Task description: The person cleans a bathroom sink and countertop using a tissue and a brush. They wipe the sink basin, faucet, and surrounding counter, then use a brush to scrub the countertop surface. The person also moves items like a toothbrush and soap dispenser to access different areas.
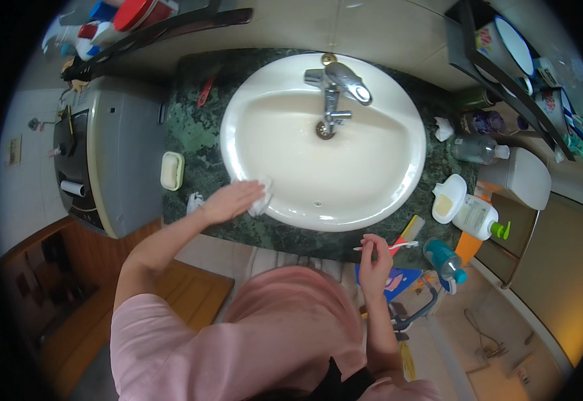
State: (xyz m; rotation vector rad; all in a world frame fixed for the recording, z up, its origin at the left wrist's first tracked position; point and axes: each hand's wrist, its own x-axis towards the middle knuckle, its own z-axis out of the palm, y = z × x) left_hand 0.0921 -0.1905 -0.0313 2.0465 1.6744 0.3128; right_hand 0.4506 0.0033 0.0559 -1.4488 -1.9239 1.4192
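Observation:
My left hand [230,201] lies palm down over a crumpled white tissue [263,199] and presses it on the front left rim of the white oval washbasin [281,221]. Near the front edge of the green marble countertop [291,239], my right hand [375,265] holds a white toothbrush [406,244] between thumb and fingers. Just past the toothbrush lies a red-and-yellow comb or brush [412,229]. Another crumpled white piece [194,201] sits beside my left wrist, partly hidden by it. The chrome faucet [331,95] stands at the basin's back.
Soap in a pale green dish [172,171] and a red-handled tool [206,92] lie on the left. Along the right stand a white soap dish [456,188], a pump bottle [476,216], a teal bottle [442,256] and a clear bottle [474,149]. A washing machine [126,150] borders the counter.

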